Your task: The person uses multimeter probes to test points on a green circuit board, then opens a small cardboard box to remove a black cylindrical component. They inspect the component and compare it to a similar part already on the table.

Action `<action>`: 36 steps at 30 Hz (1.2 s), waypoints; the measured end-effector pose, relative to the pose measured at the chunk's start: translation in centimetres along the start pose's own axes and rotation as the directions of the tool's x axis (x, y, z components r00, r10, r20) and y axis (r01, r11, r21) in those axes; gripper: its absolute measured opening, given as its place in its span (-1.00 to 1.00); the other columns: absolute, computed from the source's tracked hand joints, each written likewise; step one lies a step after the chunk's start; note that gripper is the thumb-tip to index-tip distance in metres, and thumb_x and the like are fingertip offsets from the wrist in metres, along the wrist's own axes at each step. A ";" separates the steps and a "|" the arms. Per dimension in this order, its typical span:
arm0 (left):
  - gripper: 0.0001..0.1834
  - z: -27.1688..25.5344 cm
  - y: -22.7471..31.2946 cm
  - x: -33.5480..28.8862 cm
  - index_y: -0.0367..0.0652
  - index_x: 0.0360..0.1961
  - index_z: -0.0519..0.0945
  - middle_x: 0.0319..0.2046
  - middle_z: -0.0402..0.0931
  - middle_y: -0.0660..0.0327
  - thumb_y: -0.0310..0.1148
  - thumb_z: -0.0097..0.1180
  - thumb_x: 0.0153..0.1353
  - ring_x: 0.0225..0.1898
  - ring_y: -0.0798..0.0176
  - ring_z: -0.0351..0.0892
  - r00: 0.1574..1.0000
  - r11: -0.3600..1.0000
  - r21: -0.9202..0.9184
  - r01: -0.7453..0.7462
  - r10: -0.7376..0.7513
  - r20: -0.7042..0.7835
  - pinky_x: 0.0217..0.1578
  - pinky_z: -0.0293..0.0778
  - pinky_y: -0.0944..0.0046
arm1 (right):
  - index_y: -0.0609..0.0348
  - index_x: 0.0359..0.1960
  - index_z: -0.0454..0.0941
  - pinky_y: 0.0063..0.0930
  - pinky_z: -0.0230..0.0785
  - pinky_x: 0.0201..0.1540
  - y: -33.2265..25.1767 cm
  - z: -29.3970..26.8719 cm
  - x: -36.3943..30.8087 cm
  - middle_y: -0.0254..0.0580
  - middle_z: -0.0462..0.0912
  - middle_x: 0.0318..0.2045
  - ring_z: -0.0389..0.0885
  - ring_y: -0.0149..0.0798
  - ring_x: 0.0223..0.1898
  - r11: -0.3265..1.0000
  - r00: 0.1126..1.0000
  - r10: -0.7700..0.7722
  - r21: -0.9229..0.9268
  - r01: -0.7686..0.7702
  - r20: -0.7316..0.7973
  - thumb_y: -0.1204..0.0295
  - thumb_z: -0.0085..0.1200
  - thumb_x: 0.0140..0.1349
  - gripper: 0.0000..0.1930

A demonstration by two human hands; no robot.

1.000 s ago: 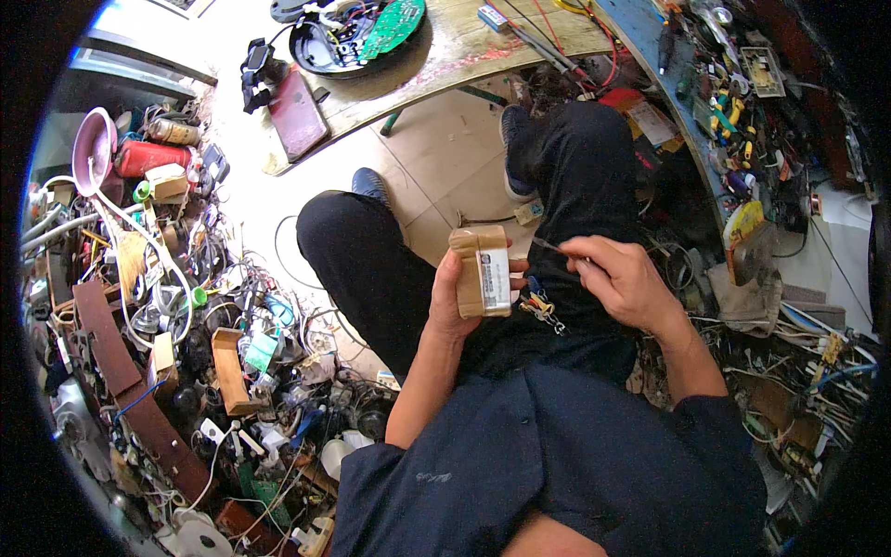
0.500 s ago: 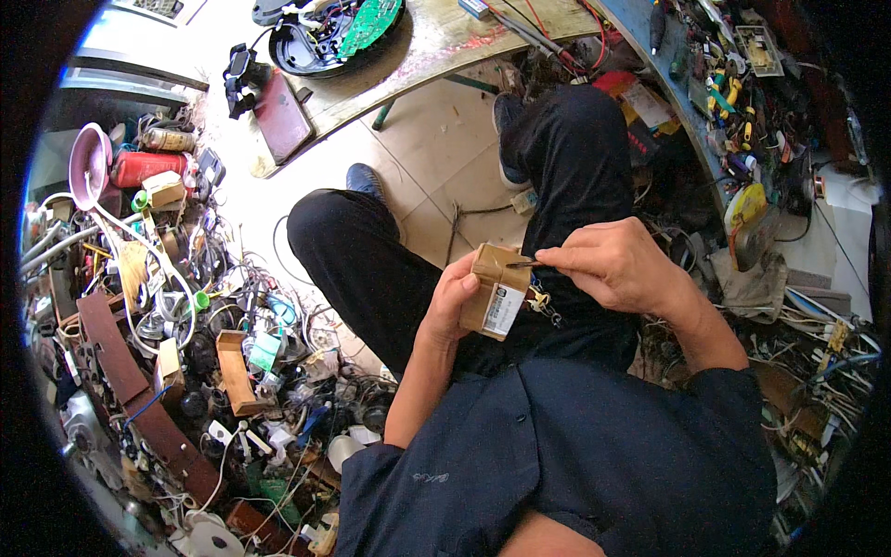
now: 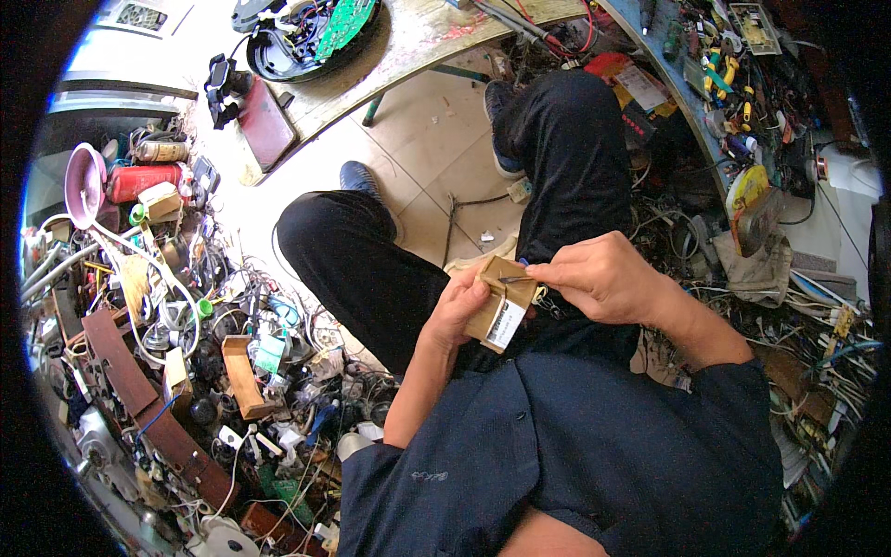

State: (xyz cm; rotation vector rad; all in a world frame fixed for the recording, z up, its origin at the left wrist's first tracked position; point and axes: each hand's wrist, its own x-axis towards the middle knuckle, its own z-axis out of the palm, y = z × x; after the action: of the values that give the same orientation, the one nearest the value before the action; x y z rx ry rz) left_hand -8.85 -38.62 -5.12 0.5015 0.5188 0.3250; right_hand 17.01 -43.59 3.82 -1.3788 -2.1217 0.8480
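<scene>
My left hand (image 3: 459,302) grips a small brown cardboard box (image 3: 484,325) from its left side, thumb on top. The box has a white printed label (image 3: 504,323) on the face toward me, and its far end is tilted into view. In my right hand (image 3: 608,276), thumb and forefinger pinch a thin, pointed dark metal tool (image 3: 511,279). The tool's tip lies against the far end of the box, near my left thumb. Whether it has gone into the cardboard I cannot tell. Both hands are above my lap.
Ahead stands a worktable (image 3: 343,97) with an opened round black device (image 3: 316,42) and a dark red flat case (image 3: 266,125). Cables and parts heap up at left, beside a red cylinder (image 3: 146,182) and a pink bowl (image 3: 84,186). A blue bench (image 3: 676,88) at right carries tools.
The box has turned in my left hand, showing more of its far end. My right hand has shifted slightly toward me, and the tool's tip now sits farther left on the box.
</scene>
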 end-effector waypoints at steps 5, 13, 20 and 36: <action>-0.16 -1.2 -2.1 -0.4 -0.25 0.27 0.53 -0.01 0.67 0.19 0.24 0.34 0.24 -0.05 0.34 0.67 0.995 0.989 0.133 0.070 -0.061 -0.076 -0.01 0.60 0.30 | 0.07 -0.01 0.70 -0.18 0.57 -0.42 -1.7 0.4 0.1 -0.25 0.62 -0.48 0.72 -0.10 -0.42 0.992 0.999 0.044 -0.115 -0.044 -0.006 0.43 0.24 0.11 -0.65; -0.15 0.0 -1.3 -0.4 -0.29 0.32 0.50 0.06 0.66 0.16 0.18 0.35 0.25 0.04 0.30 0.66 0.999 0.991 0.130 -0.004 -0.001 0.034 0.09 0.55 0.29 | 0.04 -0.02 0.70 -0.18 0.57 -0.42 -1.5 -0.2 -0.8 -0.26 0.65 -0.44 0.72 -0.11 -0.40 0.991 0.998 0.042 -0.128 -0.037 0.039 0.42 0.24 0.10 -0.65; -0.21 0.7 -1.2 -0.4 -0.30 0.32 0.50 0.08 0.66 0.11 0.10 0.33 0.29 0.07 0.28 0.66 0.998 0.995 0.084 0.047 -0.049 0.027 0.13 0.54 0.27 | 0.06 -0.01 0.69 -0.21 0.57 -0.42 -0.7 -2.0 -1.6 -0.28 0.67 -0.41 0.72 -0.14 -0.40 0.983 0.982 -0.032 -0.172 0.065 0.186 0.40 0.23 0.09 -0.63; -0.30 0.7 -1.1 0.5 -0.26 0.31 0.51 0.05 0.67 0.16 0.06 0.28 0.36 0.02 0.31 0.67 0.989 0.980 0.152 0.131 -0.140 0.049 0.08 0.56 0.28 | 0.12 0.02 0.68 -0.21 0.59 -0.42 -0.7 -0.5 -2.8 -0.26 0.65 -0.42 0.72 -0.14 -0.41 0.982 0.987 0.028 -0.188 0.002 0.156 0.39 0.21 0.10 -0.61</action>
State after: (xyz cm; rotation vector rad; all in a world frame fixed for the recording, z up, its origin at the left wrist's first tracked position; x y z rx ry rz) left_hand -7.91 -39.64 -5.36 0.6150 0.5191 0.1410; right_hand 17.97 -46.24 4.47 -1.4629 -2.3678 0.8032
